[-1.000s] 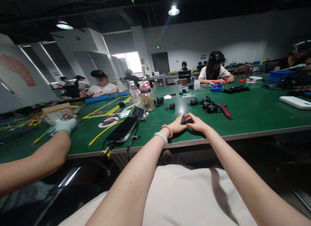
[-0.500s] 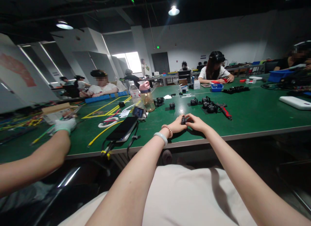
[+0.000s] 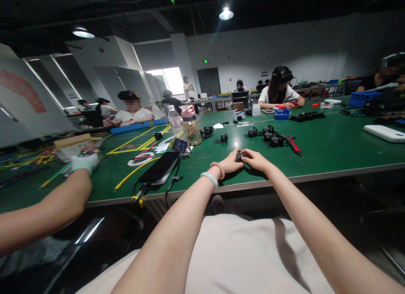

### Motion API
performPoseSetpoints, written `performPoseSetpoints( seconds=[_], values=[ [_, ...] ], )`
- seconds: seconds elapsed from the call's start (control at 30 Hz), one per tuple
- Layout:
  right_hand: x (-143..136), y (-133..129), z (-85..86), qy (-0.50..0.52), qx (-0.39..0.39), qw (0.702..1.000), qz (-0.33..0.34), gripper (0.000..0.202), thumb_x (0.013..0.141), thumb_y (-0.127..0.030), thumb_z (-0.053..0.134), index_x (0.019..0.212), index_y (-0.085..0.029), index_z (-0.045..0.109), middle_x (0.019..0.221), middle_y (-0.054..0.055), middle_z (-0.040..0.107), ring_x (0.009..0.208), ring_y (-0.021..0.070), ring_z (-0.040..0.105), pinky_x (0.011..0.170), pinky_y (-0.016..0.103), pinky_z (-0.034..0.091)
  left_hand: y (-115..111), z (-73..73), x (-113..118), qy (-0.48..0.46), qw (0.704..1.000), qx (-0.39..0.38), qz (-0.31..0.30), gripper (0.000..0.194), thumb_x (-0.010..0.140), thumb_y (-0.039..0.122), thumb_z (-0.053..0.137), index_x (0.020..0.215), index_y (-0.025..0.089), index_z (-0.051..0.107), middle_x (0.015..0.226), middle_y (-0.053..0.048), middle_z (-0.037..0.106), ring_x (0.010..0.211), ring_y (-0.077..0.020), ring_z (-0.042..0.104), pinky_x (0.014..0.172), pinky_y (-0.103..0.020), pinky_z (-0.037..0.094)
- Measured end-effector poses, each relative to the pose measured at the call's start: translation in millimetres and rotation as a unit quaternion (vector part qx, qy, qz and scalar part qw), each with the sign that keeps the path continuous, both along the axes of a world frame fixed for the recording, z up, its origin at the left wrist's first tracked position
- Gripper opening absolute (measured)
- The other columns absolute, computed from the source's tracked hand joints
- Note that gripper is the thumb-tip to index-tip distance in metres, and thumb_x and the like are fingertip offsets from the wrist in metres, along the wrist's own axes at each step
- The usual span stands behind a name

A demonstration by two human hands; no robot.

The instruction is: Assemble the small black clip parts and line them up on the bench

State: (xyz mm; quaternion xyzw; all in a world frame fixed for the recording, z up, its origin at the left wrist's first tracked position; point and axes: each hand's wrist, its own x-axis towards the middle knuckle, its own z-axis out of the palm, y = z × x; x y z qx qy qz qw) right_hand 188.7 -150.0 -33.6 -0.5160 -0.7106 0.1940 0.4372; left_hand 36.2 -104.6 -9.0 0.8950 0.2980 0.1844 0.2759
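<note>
Close to the near edge of the green table [image 3: 329, 157], my left hand [image 3: 230, 162] grips a small black part [image 3: 238, 156] between thumb and fingers. My right hand [image 3: 255, 160] pinches the same part from its right side; what it is in detail is too small to tell, and the fingers cover much of it. Beyond my hands stands a small black device [image 3: 224, 137] on a dark flat base. To the right of that sit several similar black devices [image 3: 268, 136], with a red-handled wrench-like tool [image 3: 294, 144] beside them.
Left of my hands lie a black phone [image 3: 160, 169] with cables and a yellow cable [image 3: 134, 173]. Behind it stand a clear bottle [image 3: 174, 121] and a pink-lidded bottle [image 3: 193, 131]. A co-worker's gloved hand [image 3: 84, 162] is at far left. A white case [image 3: 385, 134] lies right.
My fingers have shifted very slightly around the small black part, which stays in the same place. In the background, a standing person's arm has moved.
</note>
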Motion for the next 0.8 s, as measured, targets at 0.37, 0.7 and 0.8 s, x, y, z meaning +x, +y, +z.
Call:
performPoseSetpoints(
  seconds=[0.37,0.7,0.8],
  values=[
    [-0.5,-1.3,1.9,-0.024,0.002,1.000,-0.008,0.024,0.074,-0.028,0.044,0.094,-0.019,0.054,0.088,0.002,0.060,0.078,0.0131,0.053,0.075,0.028,0.039,-3.5,3.3,0.3,0.010,1.000,-0.005,0.018,0.071,0.061,0.025,0.054,0.123,0.011,0.024,0.116,-0.012,0.040,0.102,-0.0221,0.042,0.091,-0.035,0.031],
    [-0.8,-2.0,2.6,-0.023,-0.007,1.000,-0.010,0.023,0.075,-0.027,0.044,0.094,-0.020,0.053,0.088,0.002,0.060,0.079,0.0133,0.053,0.076,0.027,0.038,-6.3,4.8,1.0,-0.002,1.000,-0.002,0.008,0.066,0.060,0.022,0.053,0.121,0.010,0.028,0.112,-0.012,0.044,0.101,-0.0213,0.043,0.092,-0.035,0.030],
    [-1.0,-1.8,2.1,-0.015,-0.008,1.000,-0.007,0.023,0.075,-0.028,0.043,0.094,-0.020,0.053,0.087,0.002,0.059,0.079,0.0137,0.053,0.075,0.028,0.038,-5.9,4.5,0.8,-0.005,1.000,-0.005,0.010,0.066,0.060,0.022,0.054,0.121,0.011,0.028,0.112,-0.012,0.044,0.101,-0.0215,0.043,0.092,-0.035,0.030]
  ],
)
